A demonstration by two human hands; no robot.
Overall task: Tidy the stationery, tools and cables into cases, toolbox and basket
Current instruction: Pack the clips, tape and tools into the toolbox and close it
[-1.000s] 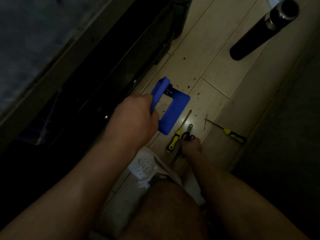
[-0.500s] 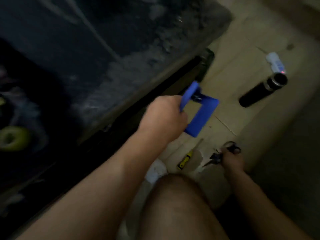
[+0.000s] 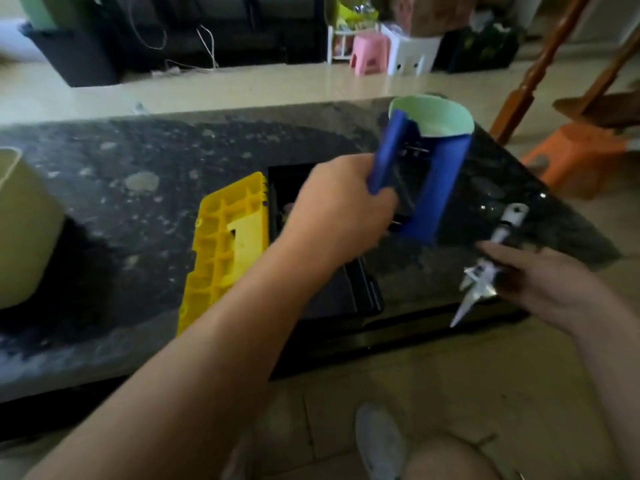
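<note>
My left hand [image 3: 339,209] grips one side of an open blue case [image 3: 440,188] and holds it in the air over the toolbox. That toolbox is black [image 3: 363,296], and its yellow lid [image 3: 225,244] lies folded open to the left on the dark stone table [image 3: 138,202]. Over the table's right front corner, my right hand [image 3: 554,289] holds a silvery pointed tool [image 3: 481,275], probably scissors, tip pointing down. What is inside the toolbox stays hidden behind my left arm.
A pale green cup [image 3: 440,119] stands at the table's far right behind the blue case. A yellowish basket [image 3: 20,230] sits at the left edge. An orange stool [image 3: 575,157] and wooden chair legs [image 3: 533,71] are to the right. My white shoe [image 3: 379,441] is on the floor.
Both hands rose from the floor to the table. The left carried the blue case up over the toolbox. The right picked the scissors off the floor and lifted them.
</note>
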